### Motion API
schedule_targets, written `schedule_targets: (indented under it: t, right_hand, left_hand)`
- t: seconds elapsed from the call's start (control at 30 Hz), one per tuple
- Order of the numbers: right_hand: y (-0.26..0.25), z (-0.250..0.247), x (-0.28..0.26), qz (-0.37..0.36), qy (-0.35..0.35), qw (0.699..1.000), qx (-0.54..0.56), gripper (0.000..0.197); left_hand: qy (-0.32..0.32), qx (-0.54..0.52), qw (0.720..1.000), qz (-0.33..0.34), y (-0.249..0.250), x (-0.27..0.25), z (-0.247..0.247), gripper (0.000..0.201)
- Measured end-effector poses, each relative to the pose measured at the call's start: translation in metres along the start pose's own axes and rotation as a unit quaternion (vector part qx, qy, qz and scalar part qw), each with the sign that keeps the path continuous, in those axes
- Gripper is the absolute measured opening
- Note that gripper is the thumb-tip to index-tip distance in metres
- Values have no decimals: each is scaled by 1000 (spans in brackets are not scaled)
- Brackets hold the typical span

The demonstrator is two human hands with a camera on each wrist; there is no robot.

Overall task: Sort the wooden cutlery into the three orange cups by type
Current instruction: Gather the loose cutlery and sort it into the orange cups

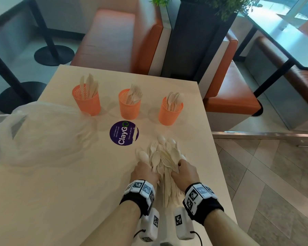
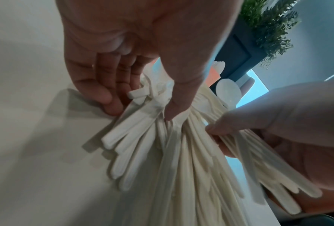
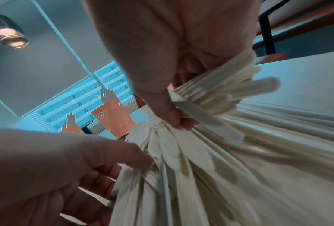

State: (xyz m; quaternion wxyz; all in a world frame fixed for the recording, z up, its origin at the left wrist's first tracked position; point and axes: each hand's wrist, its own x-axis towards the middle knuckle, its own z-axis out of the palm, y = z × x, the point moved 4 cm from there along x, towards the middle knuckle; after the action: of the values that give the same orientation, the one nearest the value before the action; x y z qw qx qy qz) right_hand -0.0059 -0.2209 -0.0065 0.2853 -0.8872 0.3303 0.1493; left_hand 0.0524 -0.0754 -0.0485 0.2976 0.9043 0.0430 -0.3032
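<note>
Three orange cups stand in a row at the far side of the table: the left cup (image 1: 87, 103) holds knives, the middle cup (image 1: 129, 108) forks, the right cup (image 1: 169, 113) spoons. A mixed pile of wooden cutlery (image 1: 164, 160) lies near the table's right edge. My left hand (image 1: 150, 172) grips the pile's handles from the left, thumb on top and fingertips at the table (image 2: 141, 113). From the right, my right hand (image 1: 178, 170) holds a bunch of handles between thumb and fingers (image 3: 181, 107). The handles (image 2: 181, 168) fan out towards me.
A crumpled clear plastic bag (image 1: 43, 132) covers the table's left side. A round purple sticker (image 1: 124, 133) lies flat between cups and pile. The table's right edge (image 1: 219, 157) runs just beside the pile. Orange benches and a dark planter stand beyond the table.
</note>
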Motion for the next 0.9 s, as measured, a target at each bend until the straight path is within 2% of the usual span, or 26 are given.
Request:
schedule_targets:
  t: [0.07, 0.2, 0.33, 0.4, 0.53, 0.7, 0.8, 0.9]
  right_hand:
    - [2, 1, 2, 5, -2, 1000, -7, 13]
    - [5, 3, 6, 5, -19, 1000, 2, 18]
    - [5, 1, 5, 13, -27, 999, 44, 14]
    - [6, -1, 4, 24, -26, 998, 60, 9]
    - [9, -2, 6, 51, -22, 994, 96, 16]
    - [12, 2, 8, 68, -38, 988, 130, 24]
    - [16, 5, 10, 76, -34, 987, 140, 30]
    - [15, 1, 8, 61, -10, 989, 133, 24]
  left_hand:
    - [-7, 19, 1000, 13, 2, 3, -1, 29]
    - [-20, 46, 999, 8, 5, 4, -8, 34]
    - [-35, 39, 999, 9, 4, 5, -8, 21]
    - [-35, 23, 999, 2, 1, 7, -8, 26]
    - [-54, -31, 998, -33, -10, 9, -7, 36]
    - [-77, -156, 982, -67, -18, 11, -15, 39]
    - [-47, -195, 977, -69, -23, 13, -21, 29]
    - [-16, -209, 977, -29, -29, 11, -28, 15]
